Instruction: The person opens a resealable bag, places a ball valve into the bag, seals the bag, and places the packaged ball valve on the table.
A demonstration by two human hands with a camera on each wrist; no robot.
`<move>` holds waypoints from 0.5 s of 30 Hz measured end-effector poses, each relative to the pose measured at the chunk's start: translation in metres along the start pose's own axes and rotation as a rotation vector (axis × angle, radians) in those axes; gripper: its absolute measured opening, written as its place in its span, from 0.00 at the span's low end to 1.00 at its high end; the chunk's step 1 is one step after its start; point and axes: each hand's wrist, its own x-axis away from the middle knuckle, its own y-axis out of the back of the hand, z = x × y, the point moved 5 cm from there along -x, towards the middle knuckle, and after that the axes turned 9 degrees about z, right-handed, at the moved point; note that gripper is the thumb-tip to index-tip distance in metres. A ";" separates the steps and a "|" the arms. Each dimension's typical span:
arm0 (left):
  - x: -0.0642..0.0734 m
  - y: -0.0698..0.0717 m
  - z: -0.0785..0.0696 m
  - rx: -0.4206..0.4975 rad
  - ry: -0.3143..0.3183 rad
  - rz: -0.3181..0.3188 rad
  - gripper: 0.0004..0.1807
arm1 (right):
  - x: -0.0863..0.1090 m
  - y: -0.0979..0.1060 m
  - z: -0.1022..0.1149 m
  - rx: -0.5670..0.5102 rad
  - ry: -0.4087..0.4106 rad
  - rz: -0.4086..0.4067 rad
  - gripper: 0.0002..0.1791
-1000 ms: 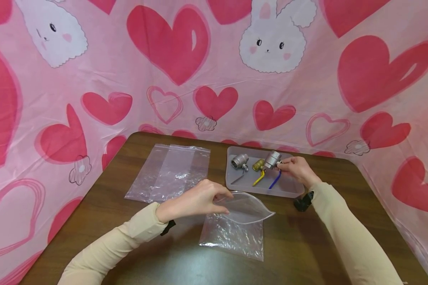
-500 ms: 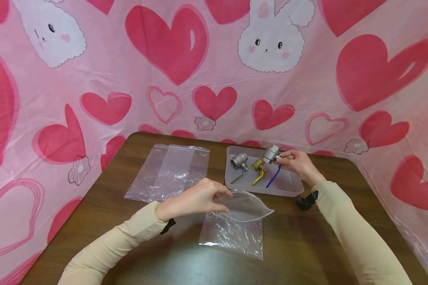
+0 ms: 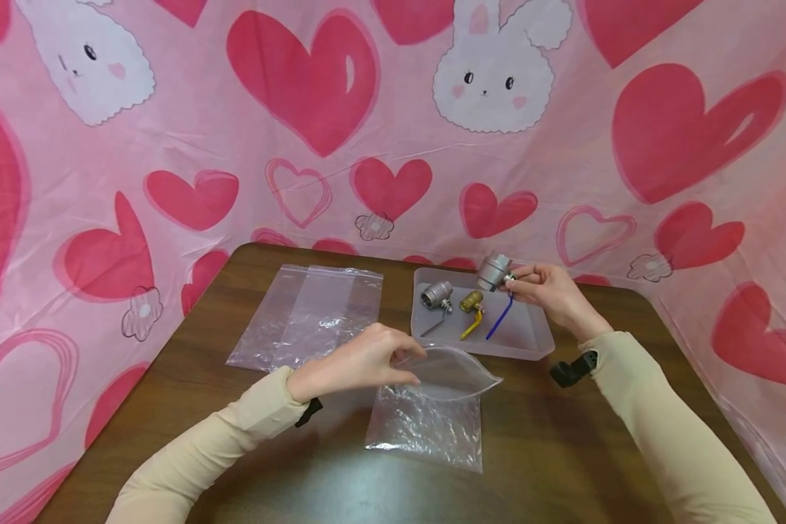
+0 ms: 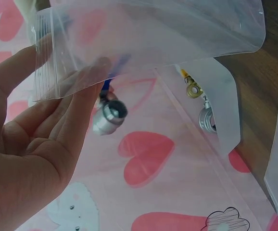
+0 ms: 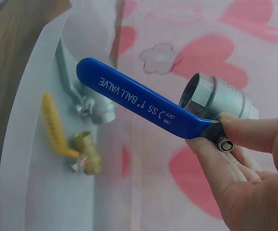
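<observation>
With thumb and fingertips, my right hand pinches a silver ball valve near the base of its blue lever handle, above the tray's back part. The valve's lever points down and towards me. My left hand holds the left side of a clear zip bag at its mouth, thumb and fingers apart. The bag's mouth gapes; its lower part lies on the table. In the left wrist view, the bag's zip strip crosses in front of the fingers, so the exact contact is partly hidden.
A translucent plastic tray holds a second silver ball valve with a grey lever and a brass ball valve with a yellow lever. Flat clear zip bags overlap on the table's left. A heart-patterned curtain hangs behind.
My right hand has raised the blue-handled ball valve from low over the tray, up and away towards its back edge. My left hand and the bag have stayed nearly in place.
</observation>
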 end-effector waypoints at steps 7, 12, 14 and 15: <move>-0.002 0.002 0.000 -0.002 -0.008 -0.014 0.18 | 0.011 -0.010 0.017 -0.027 0.054 0.014 0.15; -0.003 0.003 -0.001 0.005 -0.011 -0.014 0.18 | 0.020 -0.018 0.028 -0.022 0.088 0.022 0.14; -0.003 0.003 -0.001 0.002 -0.011 -0.013 0.18 | 0.024 -0.020 0.033 -0.003 0.105 0.028 0.14; -0.003 0.003 -0.001 -0.004 -0.013 -0.014 0.18 | 0.026 -0.022 0.036 0.009 0.115 0.030 0.15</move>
